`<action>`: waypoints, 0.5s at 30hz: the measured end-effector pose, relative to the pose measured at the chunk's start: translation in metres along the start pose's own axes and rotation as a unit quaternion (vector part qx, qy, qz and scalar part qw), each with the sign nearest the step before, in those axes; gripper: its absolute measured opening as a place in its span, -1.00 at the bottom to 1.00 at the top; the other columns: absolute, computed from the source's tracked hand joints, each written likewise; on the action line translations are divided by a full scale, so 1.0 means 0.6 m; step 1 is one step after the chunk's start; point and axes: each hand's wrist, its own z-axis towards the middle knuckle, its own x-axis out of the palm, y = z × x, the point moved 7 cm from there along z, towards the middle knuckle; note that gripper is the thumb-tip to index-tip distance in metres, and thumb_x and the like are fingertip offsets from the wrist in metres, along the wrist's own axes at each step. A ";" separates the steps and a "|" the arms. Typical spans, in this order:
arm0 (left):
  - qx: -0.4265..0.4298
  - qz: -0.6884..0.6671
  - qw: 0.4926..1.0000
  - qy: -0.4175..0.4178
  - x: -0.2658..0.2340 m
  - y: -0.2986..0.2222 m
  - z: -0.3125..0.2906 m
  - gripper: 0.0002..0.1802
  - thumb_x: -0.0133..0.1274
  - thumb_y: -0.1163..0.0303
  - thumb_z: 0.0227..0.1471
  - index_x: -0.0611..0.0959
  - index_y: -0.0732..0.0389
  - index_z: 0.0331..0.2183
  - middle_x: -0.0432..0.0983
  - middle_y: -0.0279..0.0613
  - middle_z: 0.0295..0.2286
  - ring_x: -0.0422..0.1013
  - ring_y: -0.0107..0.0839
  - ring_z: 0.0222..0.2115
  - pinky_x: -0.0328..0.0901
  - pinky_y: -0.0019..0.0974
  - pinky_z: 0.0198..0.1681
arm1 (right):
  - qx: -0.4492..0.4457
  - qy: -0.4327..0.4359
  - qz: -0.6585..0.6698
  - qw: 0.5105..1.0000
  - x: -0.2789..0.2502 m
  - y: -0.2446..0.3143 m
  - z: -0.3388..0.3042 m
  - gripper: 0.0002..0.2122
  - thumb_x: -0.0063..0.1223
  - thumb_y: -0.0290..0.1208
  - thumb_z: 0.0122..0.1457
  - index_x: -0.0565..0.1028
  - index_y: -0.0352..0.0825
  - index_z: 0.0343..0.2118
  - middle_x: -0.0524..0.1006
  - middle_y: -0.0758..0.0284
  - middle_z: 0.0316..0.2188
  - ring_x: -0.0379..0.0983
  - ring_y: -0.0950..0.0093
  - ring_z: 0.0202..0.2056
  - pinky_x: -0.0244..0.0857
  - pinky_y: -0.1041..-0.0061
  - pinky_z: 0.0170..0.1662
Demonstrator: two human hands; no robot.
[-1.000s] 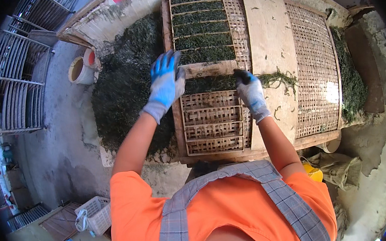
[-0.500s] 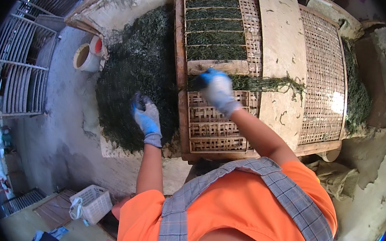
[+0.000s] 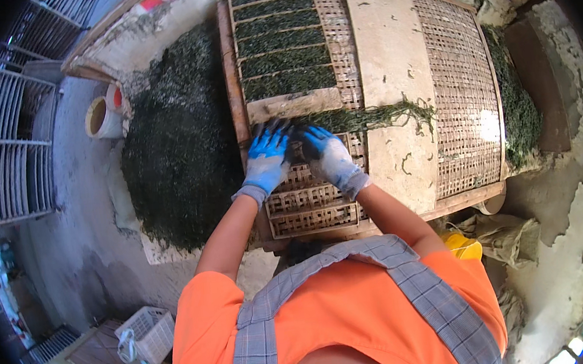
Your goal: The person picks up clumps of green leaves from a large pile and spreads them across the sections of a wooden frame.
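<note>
My left hand (image 3: 267,159), in a blue and pale grey glove, lies with its fingers stretched out over the left end of a slot in a slatted wooden frame (image 3: 316,231). Beside it is my right hand (image 3: 331,156), gloved alike, fingers extended and dark at the tips. Both touch a strip of dark green stringy seaweed (image 3: 352,118) that trails rightward onto a pale board (image 3: 385,46). A flat wooden bar (image 3: 294,103) lies just beyond my fingers. Several slots farther away hold packed seaweed (image 3: 284,43). What lies under my fingertips is partly hidden.
A large heap of seaweed (image 3: 175,158) lies left of the frame. Woven bamboo matting (image 3: 456,89) spans the right side, with more seaweed (image 3: 514,101) past it. A white bucket (image 3: 104,120) stands at the left. A pale plastic crate (image 3: 150,334) is at the lower left.
My left hand has moved right from the seaweed heap to the frame, beside my right hand. The view has shifted, so the frame appears farther left.
</note>
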 end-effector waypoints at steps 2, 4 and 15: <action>-0.011 0.001 0.999 -0.044 0.006 0.006 -0.004 -0.33 0.08 0.28 -0.03 0.40 0.14 0.17 0.28 -0.08 0.15 0.18 -0.08 0.17 0.08 -0.06 0.25 | 0.129 -0.060 0.060 0.988 -0.019 -0.038 -0.001 -0.48 0.03 -0.37 0.06 0.34 -0.28 0.15 0.31 0.06 0.18 0.25 0.06 0.17 0.16 0.26 0.24; -0.054 -0.101 0.992 -0.053 0.022 0.016 0.010 -0.44 0.09 0.27 -0.06 0.52 0.17 0.04 0.41 -0.01 0.02 0.29 -0.03 0.08 0.16 -0.02 0.19 | 0.185 -0.053 -0.013 0.981 -0.036 -0.038 -0.001 -0.42 0.06 -0.27 0.10 0.27 -0.36 0.19 0.30 0.03 0.19 0.23 0.08 0.19 0.15 0.29 0.24; 0.133 0.097 0.962 0.219 0.131 -0.250 0.203 -0.34 0.01 0.37 -0.03 0.36 0.22 0.15 0.51 0.03 -0.08 0.36 -0.08 0.04 0.12 -0.11 0.21 | 0.257 -0.129 0.206 0.935 0.215 -0.167 -0.041 -0.55 -0.17 -0.07 0.31 0.28 -0.23 0.15 0.38 0.22 0.01 0.28 0.29 0.08 0.15 0.28 0.21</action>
